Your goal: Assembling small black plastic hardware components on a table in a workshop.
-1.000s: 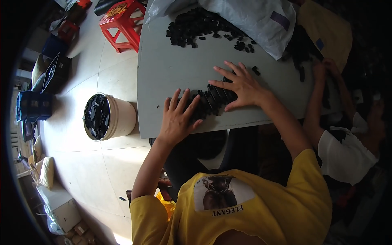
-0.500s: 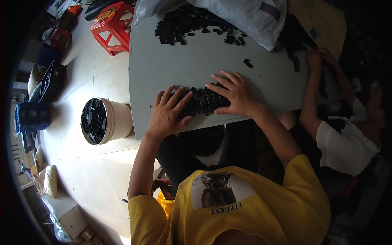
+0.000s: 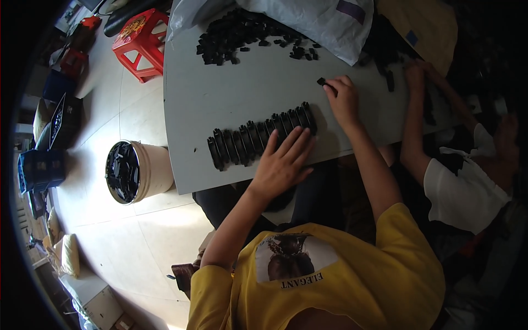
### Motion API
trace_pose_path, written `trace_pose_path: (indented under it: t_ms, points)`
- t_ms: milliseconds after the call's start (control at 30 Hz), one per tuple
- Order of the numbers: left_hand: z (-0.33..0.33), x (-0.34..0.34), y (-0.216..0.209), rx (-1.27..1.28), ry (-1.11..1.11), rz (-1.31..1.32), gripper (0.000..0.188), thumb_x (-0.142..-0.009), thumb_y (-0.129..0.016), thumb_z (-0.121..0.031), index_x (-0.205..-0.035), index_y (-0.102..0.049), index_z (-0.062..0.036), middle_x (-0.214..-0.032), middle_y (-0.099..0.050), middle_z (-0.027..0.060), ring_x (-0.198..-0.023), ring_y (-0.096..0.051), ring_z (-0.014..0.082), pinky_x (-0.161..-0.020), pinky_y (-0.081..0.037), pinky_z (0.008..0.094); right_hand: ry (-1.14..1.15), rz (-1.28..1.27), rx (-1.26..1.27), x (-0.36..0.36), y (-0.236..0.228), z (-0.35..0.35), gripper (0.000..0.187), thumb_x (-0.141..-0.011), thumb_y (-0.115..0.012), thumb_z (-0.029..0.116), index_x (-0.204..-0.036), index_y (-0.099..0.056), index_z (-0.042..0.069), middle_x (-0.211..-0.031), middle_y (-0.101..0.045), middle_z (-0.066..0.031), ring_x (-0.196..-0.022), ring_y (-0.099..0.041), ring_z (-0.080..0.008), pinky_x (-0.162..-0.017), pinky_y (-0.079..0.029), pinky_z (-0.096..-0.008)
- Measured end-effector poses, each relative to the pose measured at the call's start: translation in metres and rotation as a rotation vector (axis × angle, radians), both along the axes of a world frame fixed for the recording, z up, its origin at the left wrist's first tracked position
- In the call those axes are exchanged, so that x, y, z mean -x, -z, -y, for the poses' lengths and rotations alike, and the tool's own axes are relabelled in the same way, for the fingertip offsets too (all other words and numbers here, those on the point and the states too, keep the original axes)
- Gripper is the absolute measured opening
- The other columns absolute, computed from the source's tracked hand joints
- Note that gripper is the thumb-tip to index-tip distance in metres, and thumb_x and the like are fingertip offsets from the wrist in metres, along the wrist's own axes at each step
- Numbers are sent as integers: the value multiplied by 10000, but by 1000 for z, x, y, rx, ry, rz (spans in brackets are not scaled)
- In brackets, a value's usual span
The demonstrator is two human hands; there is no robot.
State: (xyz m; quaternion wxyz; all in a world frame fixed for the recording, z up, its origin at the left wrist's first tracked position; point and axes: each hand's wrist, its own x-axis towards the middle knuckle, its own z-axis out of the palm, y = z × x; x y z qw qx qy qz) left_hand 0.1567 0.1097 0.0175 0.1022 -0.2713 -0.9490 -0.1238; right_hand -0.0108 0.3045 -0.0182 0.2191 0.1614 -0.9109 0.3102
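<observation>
A row of narrow black plastic pieces point(image 3: 237, 146) stands side by side along the near part of the grey table point(image 3: 247, 88). My left hand point(image 3: 286, 159) lies over the right half of this row, fingers stretched and apart, fingertips touching the pieces. Right of the row and farther back, my right hand point(image 3: 344, 99) pinches a small black plastic piece point(image 3: 325, 83) between thumb and fingers. The exact shape of that piece is partly hidden by the fingertips. A heap of small black pieces point(image 3: 225, 38) lies at the far side of the table.
A white plastic bag point(image 3: 324, 27) rests beside the heap. On the floor at left stand a white bucket point(image 3: 157, 169) of black strips and a red stool point(image 3: 140, 47). To the right, a co-worker's hands point(image 3: 415, 74) are near more black pieces.
My left hand has slid right along the row, uncovering its left end. My right hand has left the row and taken hold of the small loose piece farther back.
</observation>
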Motion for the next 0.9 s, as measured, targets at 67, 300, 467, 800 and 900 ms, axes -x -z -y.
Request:
trace_pose_path:
  t_ms: [67, 300, 467, 800, 900]
  points:
    - [-8, 4, 3, -8, 0, -4, 663, -853, -570, -456, -1400, -410, -116, -1490, -331, 80, -1404, -262, 215, -1115, -206, 509, -38, -65, -21, -2, 0, 2, 147, -814, -682, 81, -946, -643, 29, -913, -611, -87, -674, -611, -199, -599, -501, -305]
    - [-12, 5, 4, 19, -56, 12, 709, -847, -559, -484, -1417, -379, -103, -1502, -305, 58, -1393, -278, 206, -1115, -225, 491, -246, 212, 149, -48, -38, 23, 114, -799, -637, -14, -911, -641, 5, -886, -629, -83, -710, -635, -184, -604, -505, -284]
    - [-13, 6, 4, 24, -64, 7, 721, -838, -568, -487, -1420, -377, -107, -1499, -310, 47, -1388, -284, 198, -1115, -226, 487, -331, 51, 41, -51, -36, 27, 151, -788, -632, -31, -934, -657, -2, -876, -631, -95, -741, -638, -232, -637, -512, -311]
    - [-12, 7, 5, 9, -59, 9, 711, -830, -579, -479, -1407, -399, -104, -1493, -313, 41, -1377, -296, 195, -1103, -252, 486, -294, 108, -268, -58, -59, 33, 129, -812, -640, 46, -936, -676, 53, -872, -623, -55, -761, -628, -254, -660, -506, -333]
    - [-12, 7, 5, 16, -57, 5, 703, -831, -579, -477, -1399, -411, -98, -1495, -309, 44, -1377, -295, 197, -1099, -260, 489, -279, 259, -441, -61, -67, 32, 141, -833, -611, 52, -958, -676, 67, -870, -610, -57, -760, -618, -258, -663, -500, -342]
